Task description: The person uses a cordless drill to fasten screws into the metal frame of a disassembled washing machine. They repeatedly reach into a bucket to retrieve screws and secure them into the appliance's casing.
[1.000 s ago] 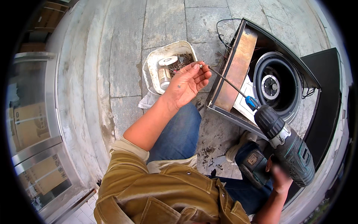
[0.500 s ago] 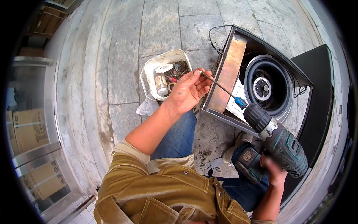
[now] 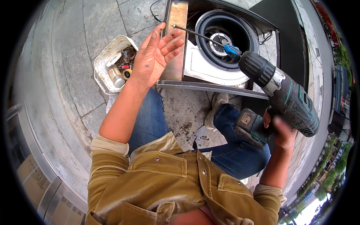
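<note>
- The drill (image 3: 285,95) is in your right hand (image 3: 282,131), which closes around its handle; its long bit (image 3: 197,35) points left, over the open metal housing (image 3: 176,22) with the round fan (image 3: 225,39) inside.
- Your left hand (image 3: 155,56) is open and holds nothing; its fingers are just beside the bit tip.
- The housing lies open on the pavement (image 3: 75,56); I judge the bit is not yet on any screw, so the driving is left.
- A white tub (image 3: 101,67) of small parts sits near the left hand.

Right hand (image 3: 282,131) on green cordless drill (image 3: 285,93), open left hand (image 3: 155,56) beside long bit (image 3: 197,34).
</note>
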`<move>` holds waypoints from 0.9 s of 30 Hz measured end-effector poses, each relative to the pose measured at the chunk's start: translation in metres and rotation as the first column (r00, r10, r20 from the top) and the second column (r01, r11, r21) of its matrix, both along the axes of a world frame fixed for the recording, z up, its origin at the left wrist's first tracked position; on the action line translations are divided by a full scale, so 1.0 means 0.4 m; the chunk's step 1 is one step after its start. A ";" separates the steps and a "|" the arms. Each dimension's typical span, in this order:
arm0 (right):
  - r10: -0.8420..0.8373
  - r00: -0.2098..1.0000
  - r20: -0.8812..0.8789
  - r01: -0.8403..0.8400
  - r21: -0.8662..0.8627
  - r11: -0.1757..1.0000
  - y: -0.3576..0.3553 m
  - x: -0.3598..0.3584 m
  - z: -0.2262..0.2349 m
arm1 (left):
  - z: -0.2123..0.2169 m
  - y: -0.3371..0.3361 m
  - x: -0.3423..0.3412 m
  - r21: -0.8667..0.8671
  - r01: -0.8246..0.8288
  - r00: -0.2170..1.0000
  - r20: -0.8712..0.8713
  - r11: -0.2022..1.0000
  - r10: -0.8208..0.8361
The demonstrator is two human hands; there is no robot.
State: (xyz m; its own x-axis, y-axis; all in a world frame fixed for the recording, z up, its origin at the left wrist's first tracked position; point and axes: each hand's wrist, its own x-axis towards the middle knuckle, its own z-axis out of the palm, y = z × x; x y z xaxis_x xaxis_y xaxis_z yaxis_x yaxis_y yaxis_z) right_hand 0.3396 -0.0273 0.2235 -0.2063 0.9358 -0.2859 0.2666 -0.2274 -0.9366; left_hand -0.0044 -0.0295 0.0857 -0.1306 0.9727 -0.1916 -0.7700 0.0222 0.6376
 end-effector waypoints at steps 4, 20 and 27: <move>-0.046 0.942 0.334 0.010 0.111 0.994 0.048 0.145 0.135 | -0.066 -0.025 0.047 0.031 0.151 0.183 -0.983 0.988 0.003; 0.232 0.685 0.691 -0.085 -0.240 0.967 0.148 0.093 0.062 | -0.185 -0.043 0.089 -0.215 0.244 -0.498 -0.864 0.946 -0.068; 0.256 0.708 0.658 -0.171 -0.192 0.966 0.171 0.095 0.020 | -0.189 -0.043 0.086 -0.178 0.254 -0.467 -0.883 0.951 -0.040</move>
State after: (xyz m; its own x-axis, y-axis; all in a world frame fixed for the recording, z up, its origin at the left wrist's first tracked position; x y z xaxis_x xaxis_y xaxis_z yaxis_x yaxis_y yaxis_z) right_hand 0.3778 0.0410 0.2314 -0.1104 0.8449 -0.5234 0.8691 -0.1734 -0.4632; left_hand 0.0299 -0.0465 0.0101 0.1458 0.9890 0.0256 0.9053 -0.1438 0.3996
